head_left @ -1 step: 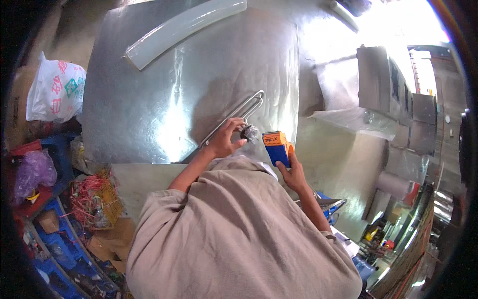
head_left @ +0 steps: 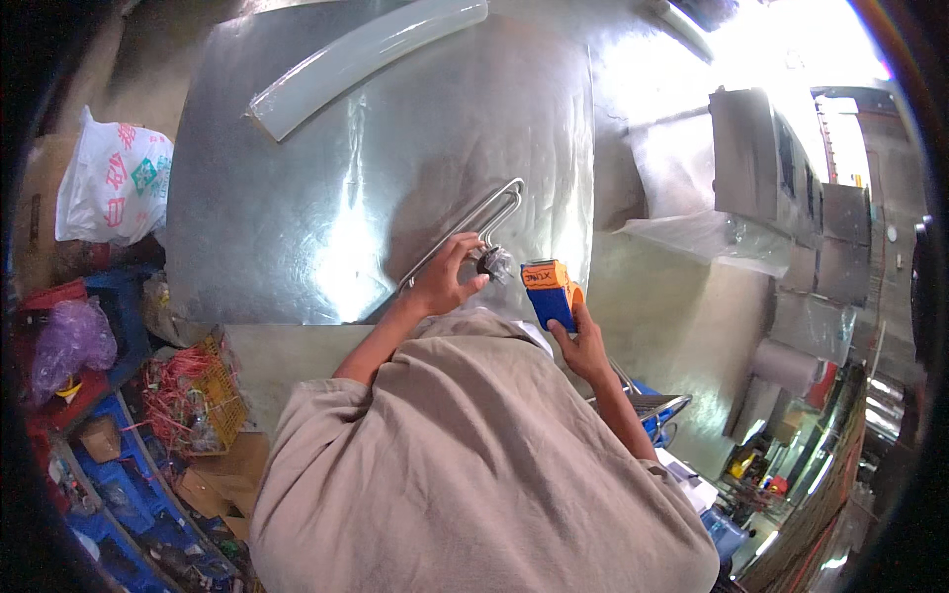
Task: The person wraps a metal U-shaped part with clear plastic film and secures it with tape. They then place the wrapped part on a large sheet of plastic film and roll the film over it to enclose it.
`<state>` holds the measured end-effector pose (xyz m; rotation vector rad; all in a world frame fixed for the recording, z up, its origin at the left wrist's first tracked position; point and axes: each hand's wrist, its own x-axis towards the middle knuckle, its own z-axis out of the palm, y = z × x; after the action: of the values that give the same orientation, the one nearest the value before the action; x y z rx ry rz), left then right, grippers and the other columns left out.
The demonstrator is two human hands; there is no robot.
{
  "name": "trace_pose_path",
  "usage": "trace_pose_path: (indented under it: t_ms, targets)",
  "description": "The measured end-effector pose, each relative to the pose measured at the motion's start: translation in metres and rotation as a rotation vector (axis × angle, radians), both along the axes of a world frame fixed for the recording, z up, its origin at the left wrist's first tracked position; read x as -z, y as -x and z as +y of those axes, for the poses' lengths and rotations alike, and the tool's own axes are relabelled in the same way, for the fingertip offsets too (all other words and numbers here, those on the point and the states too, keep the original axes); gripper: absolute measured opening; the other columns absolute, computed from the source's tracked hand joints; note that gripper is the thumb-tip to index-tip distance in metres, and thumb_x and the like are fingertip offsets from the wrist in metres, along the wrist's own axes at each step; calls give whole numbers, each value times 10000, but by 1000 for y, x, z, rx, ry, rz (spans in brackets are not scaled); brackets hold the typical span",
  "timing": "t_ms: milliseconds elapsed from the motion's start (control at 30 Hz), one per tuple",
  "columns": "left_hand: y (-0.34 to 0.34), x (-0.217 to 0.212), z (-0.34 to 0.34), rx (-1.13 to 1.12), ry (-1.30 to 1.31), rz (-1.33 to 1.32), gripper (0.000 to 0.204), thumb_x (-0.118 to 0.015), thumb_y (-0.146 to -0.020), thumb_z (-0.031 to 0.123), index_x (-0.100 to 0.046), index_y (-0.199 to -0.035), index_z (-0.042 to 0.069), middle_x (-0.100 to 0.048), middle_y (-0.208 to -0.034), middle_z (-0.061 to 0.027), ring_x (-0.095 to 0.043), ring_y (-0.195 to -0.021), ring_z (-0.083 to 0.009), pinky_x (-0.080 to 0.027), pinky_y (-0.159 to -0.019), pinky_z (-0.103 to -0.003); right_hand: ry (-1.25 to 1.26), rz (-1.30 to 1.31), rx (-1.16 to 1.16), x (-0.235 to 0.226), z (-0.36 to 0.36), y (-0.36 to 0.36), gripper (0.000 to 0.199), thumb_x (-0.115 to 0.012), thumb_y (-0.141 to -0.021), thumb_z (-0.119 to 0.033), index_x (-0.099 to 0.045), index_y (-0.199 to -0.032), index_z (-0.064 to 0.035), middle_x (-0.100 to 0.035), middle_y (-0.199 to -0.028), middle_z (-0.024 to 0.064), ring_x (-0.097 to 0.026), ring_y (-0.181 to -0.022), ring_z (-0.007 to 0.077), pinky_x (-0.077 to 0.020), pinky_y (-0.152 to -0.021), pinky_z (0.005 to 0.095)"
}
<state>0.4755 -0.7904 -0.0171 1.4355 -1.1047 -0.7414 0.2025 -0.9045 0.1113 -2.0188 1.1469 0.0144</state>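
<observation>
My left hand [head_left: 450, 277] is curled around the lower end of a bent metal tube [head_left: 509, 198], a shiny looped rod lying slantwise over the metal-topped table [head_left: 277, 198]. Between its thumb and fingers sits a dark end piece [head_left: 487, 264], with crumpled clear plastic [head_left: 502, 263] beside it. To the right, my right hand [head_left: 581, 346] grips a blocky orange-and-blue handheld device [head_left: 549, 294] by its side. The device is held upright, a short gap away from the plastic. Its exact kind I cannot tell, and my fingers behind it are partly hidden.
A curved, plastic-wrapped translucent roll [head_left: 366, 64] lies across the table's far side. At left stand a white printed sack [head_left: 114, 183], blue bins [head_left: 119, 474] and a yellow basket [head_left: 225, 400] of pinkish strands. A metal-framed chair [head_left: 662, 405] is at my right.
</observation>
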Motion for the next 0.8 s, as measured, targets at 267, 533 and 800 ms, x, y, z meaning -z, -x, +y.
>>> trace_pose_path:
  t_ms: [267,533,800]
  targets:
    - [33,-77,14,-24,-105,544,704,-669,-994,514,-517,-1483,31,-615,-1382,-140,-595,-1240,-217,-496,-1024,-351,-72,-2,-262,-35,-14,-3,361,-766,-907,-281,-601,-1100,-25,-644,-996,198,-603,-972,384,-493,-883,458]
    - [94,-98,21,-71,-178,878,359,-604,-1070,265,-667,-1300,-3,-701,-1231,-90,-639,-1158,-162,-491,-1021,-309,13,-116,-669,-48,-50,33,432,-765,-896,-298,-620,-1184,-10,-675,-1091,172,-593,-1155,417,-443,-1067,527]
    - [136,-96,12,-175,-273,504,295,-625,-1055,241,-737,-1156,-13,-744,-1069,-52,-662,-1020,-119,-510,-937,-286,-121,-101,-665,-40,-76,60,456,-759,-900,-312,-631,-1199,7,-680,-1160,192,-576,-1200,433,-444,-1079,517]
